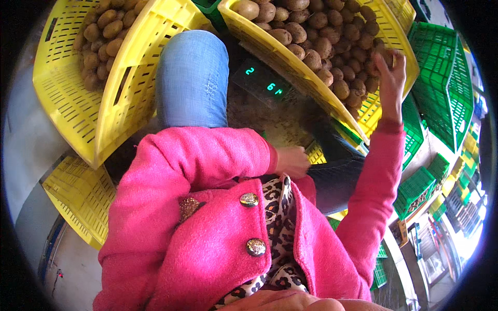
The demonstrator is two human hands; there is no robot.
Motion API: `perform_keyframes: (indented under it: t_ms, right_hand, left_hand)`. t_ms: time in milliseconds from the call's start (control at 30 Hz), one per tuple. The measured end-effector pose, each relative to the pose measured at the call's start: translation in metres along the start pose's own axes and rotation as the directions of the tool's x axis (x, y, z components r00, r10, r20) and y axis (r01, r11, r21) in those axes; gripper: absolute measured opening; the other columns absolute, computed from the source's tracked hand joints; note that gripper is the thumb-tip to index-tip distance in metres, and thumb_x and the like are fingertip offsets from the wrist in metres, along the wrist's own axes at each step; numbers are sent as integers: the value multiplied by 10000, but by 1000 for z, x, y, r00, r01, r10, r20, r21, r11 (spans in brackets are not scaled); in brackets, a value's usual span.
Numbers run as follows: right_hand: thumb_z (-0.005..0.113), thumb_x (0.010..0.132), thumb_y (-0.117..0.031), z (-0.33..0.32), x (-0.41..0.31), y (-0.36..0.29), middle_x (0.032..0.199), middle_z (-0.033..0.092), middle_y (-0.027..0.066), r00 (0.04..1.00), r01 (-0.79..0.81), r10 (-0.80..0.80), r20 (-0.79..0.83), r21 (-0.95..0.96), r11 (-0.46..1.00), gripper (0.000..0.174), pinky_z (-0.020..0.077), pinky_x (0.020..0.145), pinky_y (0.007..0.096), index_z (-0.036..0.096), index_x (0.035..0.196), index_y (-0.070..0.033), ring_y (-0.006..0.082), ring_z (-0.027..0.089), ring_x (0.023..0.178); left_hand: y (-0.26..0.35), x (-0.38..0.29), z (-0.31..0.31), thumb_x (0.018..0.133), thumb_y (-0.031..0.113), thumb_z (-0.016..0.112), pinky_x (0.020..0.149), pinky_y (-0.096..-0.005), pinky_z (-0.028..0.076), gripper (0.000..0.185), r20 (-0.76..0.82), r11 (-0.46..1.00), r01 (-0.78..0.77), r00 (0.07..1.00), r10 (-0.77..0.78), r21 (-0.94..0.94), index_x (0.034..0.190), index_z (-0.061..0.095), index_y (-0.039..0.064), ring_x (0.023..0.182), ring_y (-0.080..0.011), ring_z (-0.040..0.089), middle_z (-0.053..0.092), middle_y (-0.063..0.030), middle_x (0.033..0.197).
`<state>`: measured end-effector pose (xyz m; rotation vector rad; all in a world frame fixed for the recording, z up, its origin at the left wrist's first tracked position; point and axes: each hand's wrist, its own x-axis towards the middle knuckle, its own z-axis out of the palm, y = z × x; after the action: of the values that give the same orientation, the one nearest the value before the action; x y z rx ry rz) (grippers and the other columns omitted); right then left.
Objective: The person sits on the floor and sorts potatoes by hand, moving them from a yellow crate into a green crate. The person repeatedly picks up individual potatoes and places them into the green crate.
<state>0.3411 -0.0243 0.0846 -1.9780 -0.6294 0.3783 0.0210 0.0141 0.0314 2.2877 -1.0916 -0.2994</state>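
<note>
My right hand (pixel 392 83) is at the right side of a yellow plastic crate (pixel 290 52) heaped with kiwifruit (pixel 323 46). Its thumb and fingers curl around a brown kiwifruit (pixel 388 58), partly hidden by them. My left arm lies folded across my body. The left hand (pixel 292 161) is blurred over my lap, and its fingers are too unclear to show whether it holds anything. A digital scale display (pixel 264 83) with lit green digits sits beside the heaped crate, near my knee.
Another yellow crate (pixel 130 83) with kiwifruit (pixel 105 42) stands at left, against my bent knee (pixel 192 77). A further yellow crate (pixel 79 194) is at lower left. Green crates (pixel 441 83) stand at right, with smaller green crates (pixel 416 190) farther off.
</note>
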Motion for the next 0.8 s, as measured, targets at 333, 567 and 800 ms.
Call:
perform_keyframes:
  t_ms: [333, 567, 800]
  right_hand:
    - [604, 949, -72, 34, -137, -74, 1194, 593, 144, 995, -87, 70, 65, 307, 948, 535, 448, 1017, 331, 353, 1421, -36, 221, 579, 1125]
    - [655, 938, -199, 45, -125, -76, 1094, 601, 117, 991, -83, 103, -90, 205, 975, 463, 484, 889, 290, 422, 1313, -59, 174, 573, 978]
    - [609, 919, -112, 8, -109, -24, 1026, 612, 82, 990, -56, 78, -116, 186, 981, 218, 488, 706, 265, 603, 1124, -38, 133, 566, 841]
  left_hand:
    - [-45, 25, -108, 946, 210, 655, 715, -334, 539, 342, -283, 216, -182, 607, -743, -959, 1173, 550, -24, 829, -153, 638, 675, -89, 951]
    - [-46, 15, -123, 993, 297, 605, 584, -245, 471, 277, -135, 43, -162, 610, -781, -986, 995, 656, 24, 665, -81, 588, 641, -11, 789]
    - [-34, 27, -91, 906, 184, 639, 592, -390, 516, 133, -113, 429, 111, 879, -463, -896, 877, 656, 54, 638, -211, 654, 666, -101, 712]
